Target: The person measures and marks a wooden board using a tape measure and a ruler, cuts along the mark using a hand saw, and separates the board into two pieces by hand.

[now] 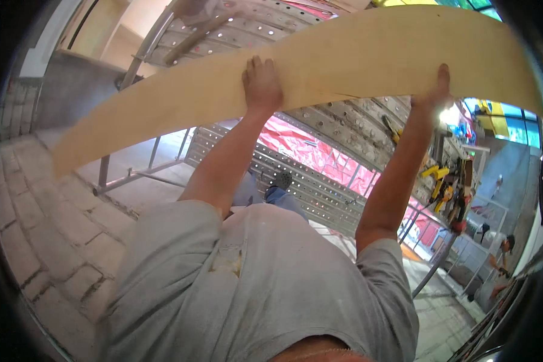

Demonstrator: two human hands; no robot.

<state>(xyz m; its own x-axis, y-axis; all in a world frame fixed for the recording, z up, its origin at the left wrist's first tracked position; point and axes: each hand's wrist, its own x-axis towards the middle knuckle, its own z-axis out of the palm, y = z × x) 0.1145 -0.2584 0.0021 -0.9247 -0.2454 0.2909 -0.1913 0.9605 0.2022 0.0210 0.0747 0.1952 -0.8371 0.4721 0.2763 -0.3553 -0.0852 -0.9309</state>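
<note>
A long, pale plywood strip point(368, 57) spans the top of the view, raised in front of me and bent into an arc by the lens. My left hand point(262, 85) lies against its near face, left of the middle, with fingers stretched flat and pointing up. Farther right, my right hand point(433, 95) grips the strip's lower edge. Its thumb shows on the near face, while the other fingers are hidden behind the strip.
Perforated metal scaffold planks point(320, 187) lie below, with pink-red sheeting point(283, 140) beyond. Yellow-and-black tools point(441, 187) rest on the scaffold at right. A brick wall point(54, 205) stands left. Another person point(495, 271) crouches at far right. Metal scaffold tubes point(145, 175) stand nearby.
</note>
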